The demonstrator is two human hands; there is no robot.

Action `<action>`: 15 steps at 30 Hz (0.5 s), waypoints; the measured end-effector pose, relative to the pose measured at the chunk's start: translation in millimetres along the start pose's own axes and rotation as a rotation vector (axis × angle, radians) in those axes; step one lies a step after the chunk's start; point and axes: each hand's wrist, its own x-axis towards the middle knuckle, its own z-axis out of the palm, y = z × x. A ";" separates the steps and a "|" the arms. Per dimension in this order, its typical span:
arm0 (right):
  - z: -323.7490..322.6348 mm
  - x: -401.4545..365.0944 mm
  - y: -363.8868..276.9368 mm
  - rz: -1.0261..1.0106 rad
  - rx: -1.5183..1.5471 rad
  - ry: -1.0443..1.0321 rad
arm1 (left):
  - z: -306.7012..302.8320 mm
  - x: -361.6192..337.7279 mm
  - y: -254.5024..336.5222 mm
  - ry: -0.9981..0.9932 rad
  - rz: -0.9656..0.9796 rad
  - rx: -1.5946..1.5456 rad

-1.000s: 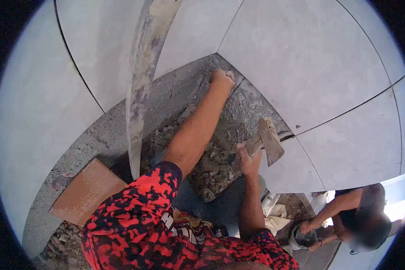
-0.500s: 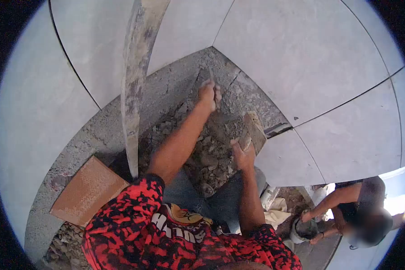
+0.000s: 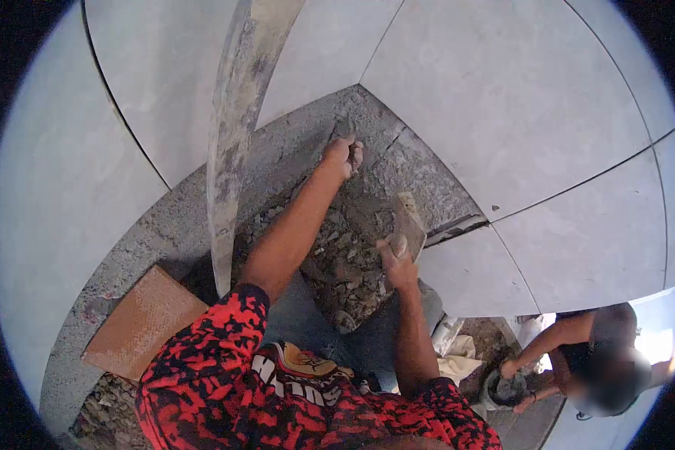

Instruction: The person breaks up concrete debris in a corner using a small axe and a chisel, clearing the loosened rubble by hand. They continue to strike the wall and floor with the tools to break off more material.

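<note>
My left hand (image 3: 343,156) is closed around a small trowel (image 3: 342,126), whose thin grey blade lies against the rough cement by the corner; its handle is hidden in my fist. Lower and to the right, my right hand (image 3: 399,262) grips a flat, cement-smeared board (image 3: 409,223) by its near end, thumb on top. The board overlaps the edge of the rubble (image 3: 345,255) in this view. Rough cement (image 3: 420,169) surrounds the corner between the large pale tiles.
A long, stained plank (image 3: 236,127) stands to the left of my arm. Beside it lies a reddish-brown tile (image 3: 146,322). At lower right, another person (image 3: 570,337) has both hands at a bucket (image 3: 502,388) of grey mix, near a pale cloth (image 3: 459,360). Large pale tiles (image 3: 502,90) line the surfaces.
My right hand and the board have shifted slightly left and nearer my left hand. My left hand has moved a little left at the cement. The other person's hand reaches further into the bucket.
</note>
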 end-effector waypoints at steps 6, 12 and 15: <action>1.6 0.0 -45.7 -0.222 -0.175 0.081 | -2.0 -12.4 1.9 -0.054 0.024 0.085; -6.1 18.1 -90.5 -0.239 -0.276 -0.071 | 20.5 -17.9 28.2 0.086 -0.016 -0.078; 18.5 42.6 -55.4 -0.598 -0.288 0.125 | 13.2 -11.6 21.7 -0.018 -0.052 0.052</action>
